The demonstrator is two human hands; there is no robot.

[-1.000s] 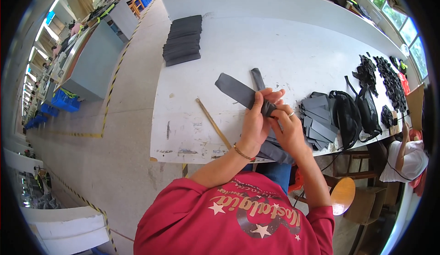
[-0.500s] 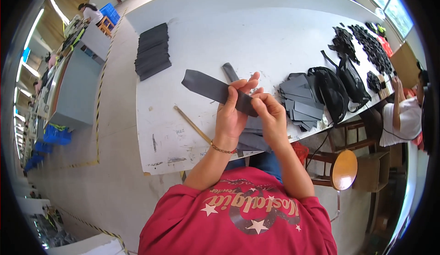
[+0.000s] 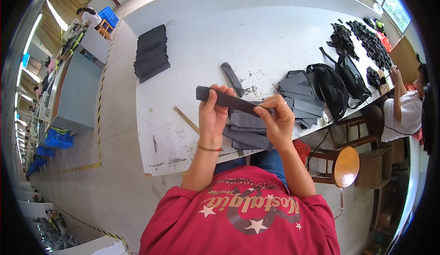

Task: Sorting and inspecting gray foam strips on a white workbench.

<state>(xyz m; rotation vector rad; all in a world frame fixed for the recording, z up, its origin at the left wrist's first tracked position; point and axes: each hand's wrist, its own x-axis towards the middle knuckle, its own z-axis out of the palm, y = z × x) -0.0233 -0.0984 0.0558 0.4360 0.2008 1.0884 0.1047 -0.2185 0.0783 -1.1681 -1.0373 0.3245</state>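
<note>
A dark grey fabric strip (image 3: 234,102) is stretched between my two hands above the white table's front part. My left hand (image 3: 213,110) pinches it close to its left end, thumb in front and fingers behind. At its right end, my right hand (image 3: 277,117) grips it between thumb and fingers. Below the strip, grey fabric pieces (image 3: 250,138) lie in a loose pile at the table's front edge. Just beyond my hands a single grey strip (image 3: 232,78) lies apart on the tabletop.
A stacked row of dark strips (image 3: 152,53) lies far left. A wooden ruler-like stick (image 3: 185,117) is left of my hands. To the right are grey panels (image 3: 300,99), black bags (image 3: 331,90) and black pieces (image 3: 370,44). Another person (image 3: 401,108) sits right, near a stool (image 3: 346,167).
My left hand has slid along the strip toward its left end and moved slightly left. The strip is now more level and turned edge-on, and my right hand has shifted a little right.
</note>
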